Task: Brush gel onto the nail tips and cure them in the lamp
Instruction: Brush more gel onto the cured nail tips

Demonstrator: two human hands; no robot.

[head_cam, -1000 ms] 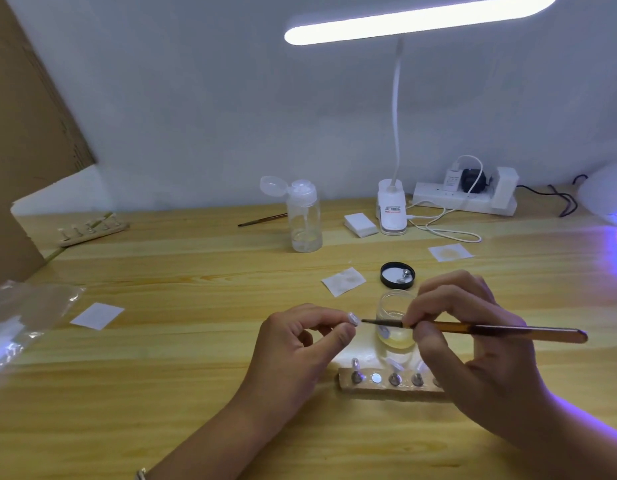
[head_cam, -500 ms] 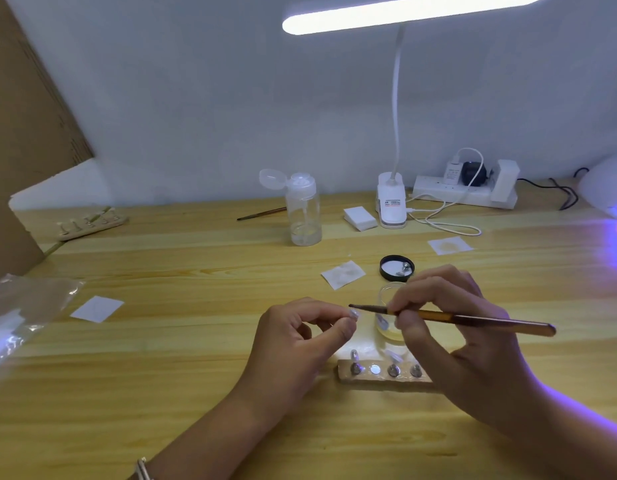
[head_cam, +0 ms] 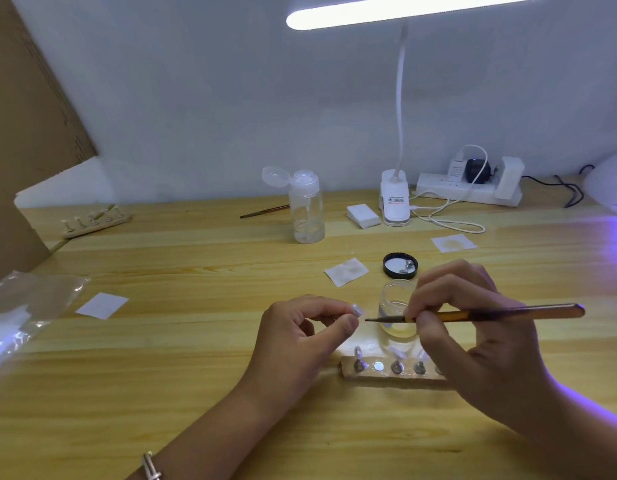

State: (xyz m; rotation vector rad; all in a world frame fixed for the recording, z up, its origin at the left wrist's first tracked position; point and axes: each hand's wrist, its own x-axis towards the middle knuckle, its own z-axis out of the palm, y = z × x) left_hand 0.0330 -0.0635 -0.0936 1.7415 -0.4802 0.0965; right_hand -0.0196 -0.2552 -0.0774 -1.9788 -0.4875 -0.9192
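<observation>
**Operator:** What do you record for the hands?

**Inspector:** Your left hand (head_cam: 300, 337) pinches one clear nail tip (head_cam: 357, 310) between thumb and forefinger, raised above the counter (head_cam: 196, 358) at centre frame. Your right hand (head_cam: 473, 341) grips the brush (head_cam: 490, 312) in a pen hold, fingers (head_cam: 438, 289) curled round the amber handle near the ferrule. The dark bristle end points left and stands just beside the tip. I cannot tell whether it touches.

**Operator:** And the rest of the work?

**Inspector:** The open gel jar (head_cam: 395, 313) sits just behind the brush, with its black lid (head_cam: 400, 266) further back. The wooden holder (head_cam: 386, 374) lies below your hands, with other tips standing on its pegs. One position shows only a flat disc. The curing lamp (head_cam: 611, 181) appears only as a white dome at the right edge, throwing violet light on the counter.

**Operator:** How should the stroke go?

**Inspector:** In my judgement, rest the heels of both hands on the counter so neither floats. Keep the pinch at the tip's edges, clear of the surface you coat. Lay the bristles flat and draw from base to free edge in light, even passes. Carry little gel, so none floods the sides or reaches your skin. Then seat the tip on the vacant position before the holder goes to the lamp, which is well apart at the right.
</observation>
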